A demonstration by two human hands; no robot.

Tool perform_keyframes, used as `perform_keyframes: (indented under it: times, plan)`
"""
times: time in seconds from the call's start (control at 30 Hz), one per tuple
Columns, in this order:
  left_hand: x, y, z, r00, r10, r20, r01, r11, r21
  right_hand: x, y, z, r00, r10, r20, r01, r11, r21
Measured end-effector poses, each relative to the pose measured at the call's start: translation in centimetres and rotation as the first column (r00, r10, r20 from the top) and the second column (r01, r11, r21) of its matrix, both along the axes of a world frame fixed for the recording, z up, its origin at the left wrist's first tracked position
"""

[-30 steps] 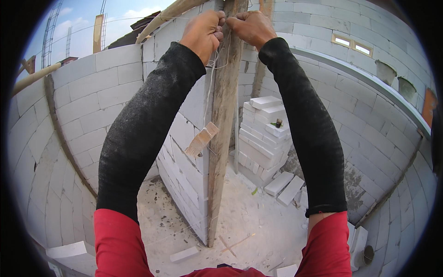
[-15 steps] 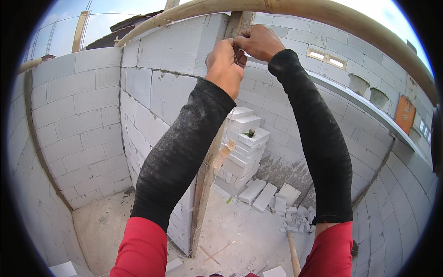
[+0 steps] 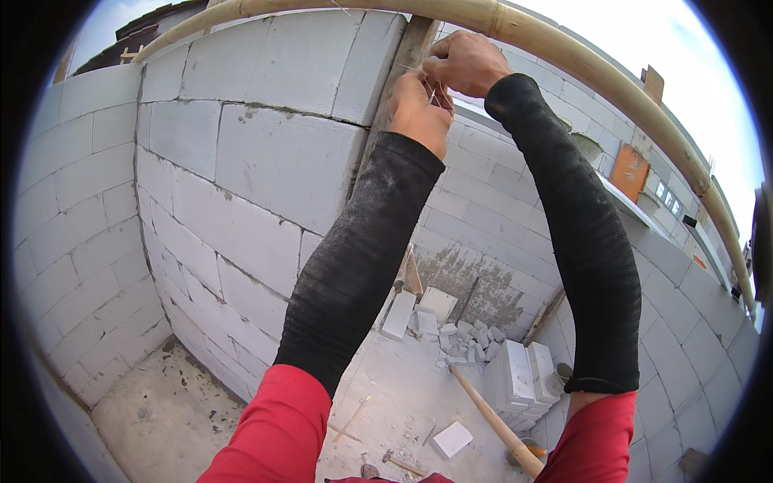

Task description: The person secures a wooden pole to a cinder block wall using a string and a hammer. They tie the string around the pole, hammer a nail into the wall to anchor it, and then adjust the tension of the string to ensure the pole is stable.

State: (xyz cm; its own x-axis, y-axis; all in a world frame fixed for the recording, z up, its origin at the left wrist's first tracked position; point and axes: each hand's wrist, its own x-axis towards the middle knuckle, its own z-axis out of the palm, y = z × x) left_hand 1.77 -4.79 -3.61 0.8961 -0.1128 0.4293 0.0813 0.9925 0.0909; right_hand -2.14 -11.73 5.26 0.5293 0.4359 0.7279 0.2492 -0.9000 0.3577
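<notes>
Both my arms reach up toward a wooden post [image 3: 413, 50] at the end of a white block wall [image 3: 282, 149]. A thin pale string [image 3: 432, 90] runs between my fingers. My left hand [image 3: 420, 111] is closed on it, beside the post. Slightly higher and to the right, my right hand [image 3: 473, 63] pinches the same string, its fingertips close to those of the left. The exact grip of the fingertips is partly hidden by the hands themselves. Just above my hands, a bamboo pole [image 3: 555, 44] crosses in front of the post.
Far below on the floor lie broken block pieces [image 3: 471, 342], a hammer [image 3: 403, 464] and a loose block [image 3: 452, 439]. Stacked blocks [image 3: 515, 378] stand at lower right, near a slanting bamboo pole [image 3: 499, 427]. An orange board [image 3: 629, 171] leans at the far wall.
My view has shifted, bringing the block wall nearer and showing more floor at lower right. My hands stay together at the post, working the string.
</notes>
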Motion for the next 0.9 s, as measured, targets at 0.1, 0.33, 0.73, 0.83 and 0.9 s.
perform_keyframes:
  times: [0.1, 0.33, 0.73, 0.83, 0.9]
  plan:
    - [0.3, -0.4, -0.1, 0.995, -0.093, 0.034, 0.093, 0.995, -0.024, -0.1, 0.2, -0.1, 0.999, -0.033, 0.023, 0.033, 0.999, -0.036]
    - [0.7, 1.5, 0.7, 0.964, -0.255, -0.077, 0.254, 0.967, -0.017, 0.0, 0.3, -0.7, 0.999, -0.034, -0.021, 0.033, 0.998, -0.05]
    - [0.9, -2.5, 0.6, 0.981, -0.19, -0.023, 0.182, 0.962, -0.206, 1.8, 4.0, 0.1, 0.93, -0.313, 0.194, 0.325, 0.945, -0.035]
    - [0.3, -2.9, 0.5, 0.974, -0.225, -0.004, 0.216, 0.941, -0.259, 3.3, 5.0, 1.0, 0.87, -0.489, 0.056, 0.491, 0.871, -0.021]
    - [0.1, -3.0, 0.4, 0.979, -0.198, 0.042, 0.201, 0.931, -0.305, 3.9, 5.6, 1.8, 0.857, -0.514, 0.018, 0.514, 0.855, -0.063]
